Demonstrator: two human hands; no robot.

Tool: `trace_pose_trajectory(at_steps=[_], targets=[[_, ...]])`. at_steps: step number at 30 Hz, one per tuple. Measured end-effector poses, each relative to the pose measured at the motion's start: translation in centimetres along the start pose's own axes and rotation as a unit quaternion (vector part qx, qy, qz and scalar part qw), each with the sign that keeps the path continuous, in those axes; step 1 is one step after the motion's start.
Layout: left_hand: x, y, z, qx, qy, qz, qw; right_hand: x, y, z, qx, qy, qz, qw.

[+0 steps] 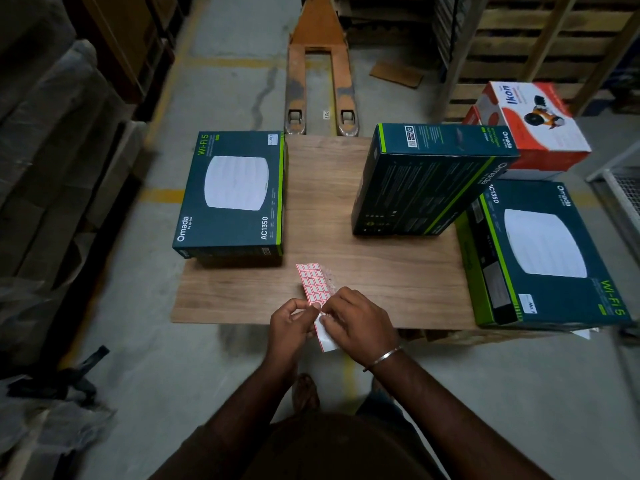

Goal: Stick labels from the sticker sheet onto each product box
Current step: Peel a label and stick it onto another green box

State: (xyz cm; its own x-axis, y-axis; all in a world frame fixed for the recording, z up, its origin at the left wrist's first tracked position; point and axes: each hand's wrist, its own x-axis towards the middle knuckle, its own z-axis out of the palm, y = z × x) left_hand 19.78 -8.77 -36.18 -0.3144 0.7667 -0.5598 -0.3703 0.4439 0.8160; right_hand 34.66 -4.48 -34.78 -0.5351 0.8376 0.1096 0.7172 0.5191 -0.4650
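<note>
Red-edged sticker sheet [314, 289] is pinched by both hands, left [290, 323] and right [360, 322], over the wooden table [363, 271].

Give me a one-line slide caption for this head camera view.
Both hands, left and right, peel a label from the sticker sheet over a wooden table holding Omada boxes.

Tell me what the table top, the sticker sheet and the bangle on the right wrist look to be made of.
Table top: wood or wood-look laminate, matte; brown grain lines run across it, and which of the two cannot be told.
Sticker sheet: thin paper with red-bordered white labels; it curls where both hands pinch it.
Bangle: probably metal, silvery, with a bright glint along its rim.
</note>
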Motion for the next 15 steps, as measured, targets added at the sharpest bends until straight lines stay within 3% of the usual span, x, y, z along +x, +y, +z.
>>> trace_pose_trajectory(at_steps=[15], targets=[[0.48, -0.79, 0.04, 0.021, -0.011, 0.0, 1.0, -0.18, 0.13, 0.8, -0.001, 0.007, 0.045, 0.999]])
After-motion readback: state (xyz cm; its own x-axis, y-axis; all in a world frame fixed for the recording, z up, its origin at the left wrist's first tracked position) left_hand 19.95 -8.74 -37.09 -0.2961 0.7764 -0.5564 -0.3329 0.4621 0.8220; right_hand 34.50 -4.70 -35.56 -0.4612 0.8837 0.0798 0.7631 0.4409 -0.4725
